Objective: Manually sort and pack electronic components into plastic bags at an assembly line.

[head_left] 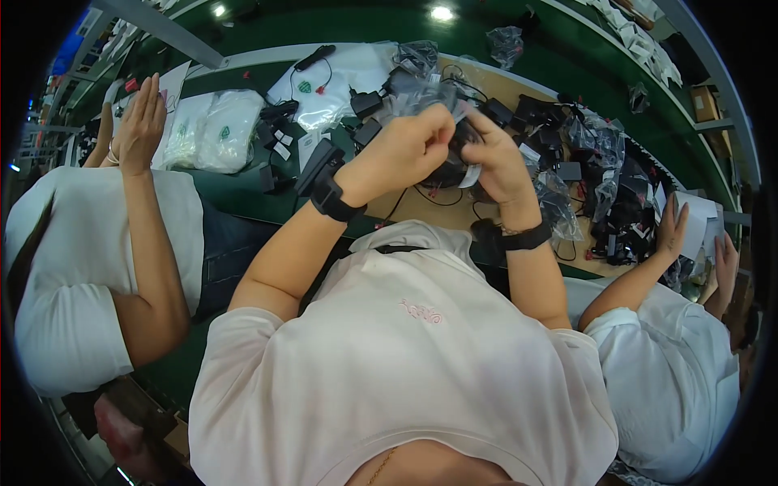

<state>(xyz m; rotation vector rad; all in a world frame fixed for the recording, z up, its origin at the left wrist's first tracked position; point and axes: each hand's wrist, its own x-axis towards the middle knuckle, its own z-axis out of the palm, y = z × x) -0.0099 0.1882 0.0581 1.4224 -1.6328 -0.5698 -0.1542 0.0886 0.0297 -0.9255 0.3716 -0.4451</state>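
My left hand (pixel 401 154) is closed, its thumb and fingers pinched at the edge of a clear plastic bag (pixel 417 99). Close beside it, my right hand (pixel 500 166) curls its fingers and thumb around the same crinkled plastic. Something black, partly hidden by my hands, lies below and between them; it looks like a power adapter with its cable. Black power adapters (pixel 367 103) lie just past my left hand. Under my hands a thin black cable (pixel 438 198) loops over the tan board (pixel 442 215).
Bagged black adapters (pixel 596 154) are heaped on the right. White packets in clear plastic (pixel 229 134) lie at the left. One co-worker's raised hand (pixel 144 121) is at the left; another's hands hold a white box (pixel 693 223) at the right. A grey metal post (pixel 162 32) rises far left.
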